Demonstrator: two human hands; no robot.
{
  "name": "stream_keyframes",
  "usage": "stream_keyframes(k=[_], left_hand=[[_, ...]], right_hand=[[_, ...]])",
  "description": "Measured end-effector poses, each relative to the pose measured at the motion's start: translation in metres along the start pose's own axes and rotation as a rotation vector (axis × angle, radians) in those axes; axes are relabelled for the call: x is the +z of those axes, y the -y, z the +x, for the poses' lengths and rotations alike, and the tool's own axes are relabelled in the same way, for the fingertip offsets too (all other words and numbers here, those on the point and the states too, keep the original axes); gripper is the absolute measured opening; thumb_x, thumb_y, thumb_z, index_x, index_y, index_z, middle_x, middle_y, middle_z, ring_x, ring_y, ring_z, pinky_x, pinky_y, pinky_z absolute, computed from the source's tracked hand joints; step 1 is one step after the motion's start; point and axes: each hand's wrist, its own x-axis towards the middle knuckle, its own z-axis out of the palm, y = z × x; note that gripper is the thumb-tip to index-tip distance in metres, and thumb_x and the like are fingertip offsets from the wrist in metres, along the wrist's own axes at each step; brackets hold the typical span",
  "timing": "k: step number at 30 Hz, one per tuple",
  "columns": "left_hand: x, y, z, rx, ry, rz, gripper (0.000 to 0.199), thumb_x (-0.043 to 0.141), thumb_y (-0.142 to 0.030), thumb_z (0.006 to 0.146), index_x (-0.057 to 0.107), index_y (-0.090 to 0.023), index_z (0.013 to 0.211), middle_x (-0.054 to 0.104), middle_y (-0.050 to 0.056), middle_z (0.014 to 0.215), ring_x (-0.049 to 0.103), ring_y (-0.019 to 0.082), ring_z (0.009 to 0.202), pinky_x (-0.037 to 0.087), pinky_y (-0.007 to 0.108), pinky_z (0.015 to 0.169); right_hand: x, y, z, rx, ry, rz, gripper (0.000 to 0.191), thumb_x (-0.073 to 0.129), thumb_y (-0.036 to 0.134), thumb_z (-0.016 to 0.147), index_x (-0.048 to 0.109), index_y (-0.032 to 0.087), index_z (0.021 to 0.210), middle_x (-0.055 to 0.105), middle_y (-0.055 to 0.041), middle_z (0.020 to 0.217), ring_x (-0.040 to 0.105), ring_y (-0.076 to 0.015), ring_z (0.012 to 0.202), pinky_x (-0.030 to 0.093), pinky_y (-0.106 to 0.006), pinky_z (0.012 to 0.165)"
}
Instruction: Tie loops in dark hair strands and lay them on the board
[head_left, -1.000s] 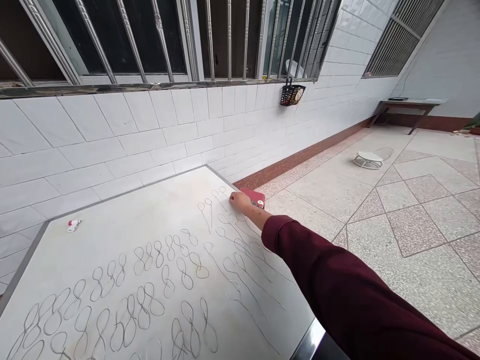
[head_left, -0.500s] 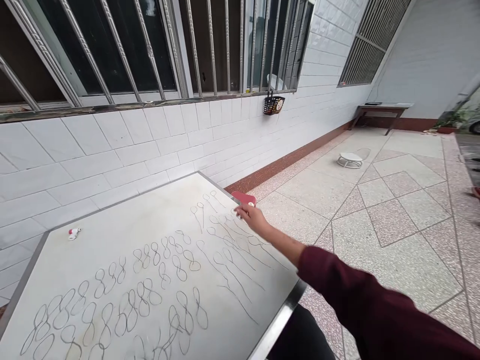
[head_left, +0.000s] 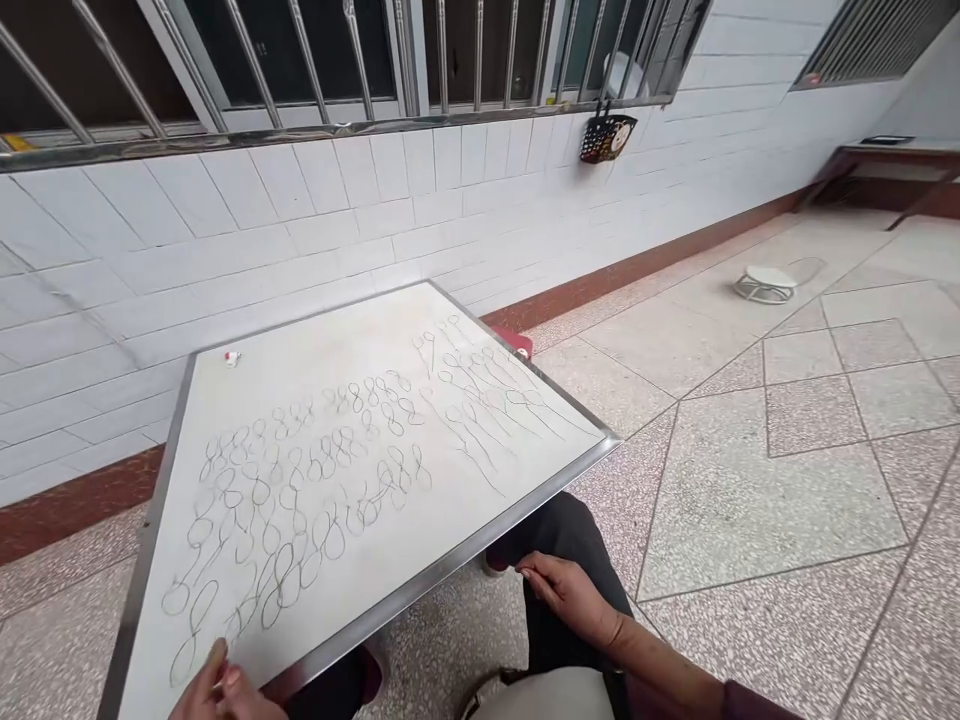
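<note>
On the white table [head_left: 315, 345] lie several thin dark wires bent into figure-eight loops [head_left: 330, 455], in rows across its left and middle. Single-loop wires with long straight tails [head_left: 487, 400] are spread over the right side. My left hand [head_left: 225, 695] is at the near left edge of the table, thumb and forefinger brought close together, partly cut off by the frame. Over my right thigh, off the table, is my right hand [head_left: 570, 597], its fingers pressed together. What either hand holds, if anything, is too small to make out.
A small red and white object [head_left: 232, 357] lies at the table's far left corner. Behind are a tiled wall [head_left: 300, 225] and barred windows with a hanging basket [head_left: 606, 137]. A red stool [head_left: 514, 342] is beyond the right edge; a low white stool [head_left: 765, 283] stands farther off.
My right hand has drawn back from above the table's right edge to over my lap. My left hand has come into view at the bottom. The view has shifted down and left.
</note>
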Motion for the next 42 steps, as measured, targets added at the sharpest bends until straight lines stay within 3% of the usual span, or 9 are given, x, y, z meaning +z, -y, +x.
stream_keyframes(k=[5,9,15,19,25,31,34,39,42], left_hand=[[0.002,-0.026,-0.037,0.357,0.208,-0.054,0.029,0.055,-0.020,0.092,0.068,-0.026,0.118,0.072,0.010,0.093,0.068,0.028,0.082,0.054,0.041,0.072],[0.005,-0.044,-0.048,0.511,0.332,-0.197,0.032,0.054,-0.015,0.093,0.070,-0.029,0.117,0.074,0.006,0.091,0.070,0.021,0.077,0.055,0.031,0.069],[0.032,-0.063,-0.018,0.357,0.427,-0.384,0.034,0.054,-0.011,0.092,0.072,-0.026,0.117,0.076,0.007,0.094,0.071,0.020,0.078,0.057,0.030,0.071],[0.053,-0.071,-0.009,0.275,0.488,-0.454,0.030,0.050,-0.016,0.095,0.072,-0.023,0.113,0.077,0.008,0.090,0.071,0.019,0.073,0.058,0.029,0.064],[0.060,-0.070,-0.014,0.199,0.508,-0.453,0.029,0.048,-0.020,0.097,0.073,-0.021,0.112,0.076,0.008,0.083,0.072,0.020,0.070,0.059,0.029,0.061],[0.061,-0.064,-0.015,0.163,0.526,-0.483,0.028,0.053,-0.022,0.094,0.075,-0.022,0.111,0.076,0.006,0.081,0.072,0.020,0.069,0.058,0.028,0.060],[0.058,-0.078,-0.011,0.022,0.521,-0.531,0.023,0.056,-0.028,0.094,0.076,-0.022,0.103,0.077,0.008,0.087,0.073,0.021,0.075,0.059,0.031,0.067],[0.048,-0.143,0.023,-0.638,0.598,-0.676,0.042,0.068,-0.044,0.087,0.066,-0.024,0.124,0.075,0.008,0.110,0.069,0.025,0.105,0.054,0.040,0.094],[0.042,-0.184,0.047,-0.738,0.674,-0.886,0.053,0.077,-0.044,0.080,0.063,-0.023,0.127,0.073,0.008,0.112,0.065,0.024,0.109,0.047,0.043,0.103]], right_hand=[[0.004,0.023,0.012,-0.096,0.054,-0.049,0.032,0.043,0.039,0.099,0.071,0.024,0.094,0.074,-0.0060,0.084,0.070,-0.0212,0.077,0.054,-0.032,0.074],[0.006,0.064,0.051,-0.179,0.006,-0.034,0.028,0.045,0.033,0.101,0.070,0.022,0.098,0.072,-0.0054,0.087,0.067,-0.0181,0.078,0.053,-0.029,0.077],[0.014,0.102,0.143,-0.084,-0.050,-0.155,0.013,0.054,0.016,0.094,0.066,0.020,0.099,0.066,-0.0042,0.097,0.063,-0.0164,0.087,0.050,-0.029,0.083],[0.028,0.106,0.178,-0.009,-0.036,-0.229,0.010,0.056,0.016,0.094,0.064,0.019,0.099,0.063,-0.0042,0.099,0.061,-0.0161,0.087,0.047,-0.028,0.080],[0.037,0.113,0.194,0.087,-0.017,-0.341,0.006,0.059,0.014,0.091,0.062,0.018,0.088,0.061,-0.0043,0.093,0.057,-0.0156,0.075,0.042,-0.027,0.067],[0.032,0.121,0.185,0.090,-0.071,-0.361,0.010,0.055,0.010,0.091,0.058,0.019,0.087,0.060,-0.0032,0.091,0.053,-0.0135,0.066,0.038,-0.025,0.058],[0.022,0.134,0.167,0.027,-0.101,-0.327,0.008,0.054,0.013,0.092,0.056,0.021,0.090,0.061,-0.0021,0.091,0.056,-0.0142,0.071,0.042,-0.025,0.062],[0.001,0.170,0.122,-0.206,-0.176,-0.163,0.006,0.053,0.017,0.091,0.056,0.022,0.089,0.061,-0.0012,0.085,0.058,-0.0142,0.070,0.045,-0.025,0.061],[-0.010,0.189,0.097,-0.347,-0.217,-0.085,0.007,0.054,0.017,0.090,0.057,0.023,0.087,0.061,-0.0012,0.082,0.058,-0.0138,0.068,0.046,-0.024,0.060]])
